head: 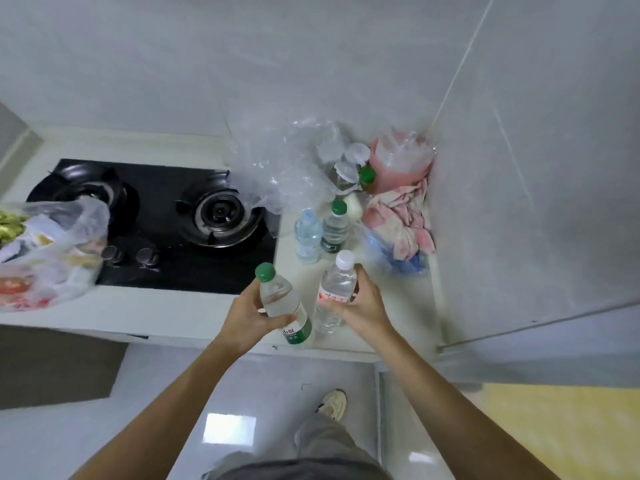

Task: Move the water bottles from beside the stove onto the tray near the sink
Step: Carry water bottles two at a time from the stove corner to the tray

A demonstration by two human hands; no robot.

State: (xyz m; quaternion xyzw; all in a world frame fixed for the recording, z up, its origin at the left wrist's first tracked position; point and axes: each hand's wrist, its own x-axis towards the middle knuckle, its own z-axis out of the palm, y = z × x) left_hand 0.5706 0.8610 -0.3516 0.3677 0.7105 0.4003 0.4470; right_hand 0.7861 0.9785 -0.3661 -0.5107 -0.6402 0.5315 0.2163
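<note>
Left hand (246, 315) fingers wrap a green-capped bottle (282, 306); right hand (360, 306) fingers wrap a white-capped bottle (335, 294). Beyond the fingertips, 2 bottles (320, 233) stand on the counter (391, 306), right of the stove (166, 223).

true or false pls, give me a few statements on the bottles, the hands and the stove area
1. The left hand holds a green-capped bottle. True.
2. The right hand is empty. False: it grips a white-capped bottle.
3. Two small bottles stand on the counter right of the stove. True.
4. A pot sits on the right burner. False: the burner is bare.
5. A plastic bag lies over the stove's left side. True.
</note>
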